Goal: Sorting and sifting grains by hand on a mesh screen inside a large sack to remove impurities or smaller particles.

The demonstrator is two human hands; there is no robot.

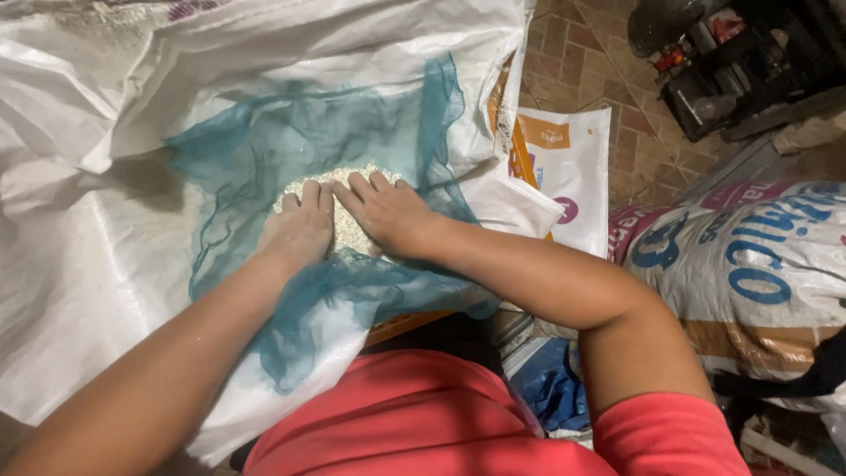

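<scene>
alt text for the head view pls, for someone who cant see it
Both hands, left hand and right hand, press flat into pale grain inside a teal mesh bag lying on a white woven sack.

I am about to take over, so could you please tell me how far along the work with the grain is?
Done: a pale grain heap lies on teal mesh spread over a white sack. In hand: left hand and right hand press flat on the heap. Left: the mesh lies open, its edges ungathered.

Single head camera looks steeply down, close over the white sack point(88, 264).
</scene>
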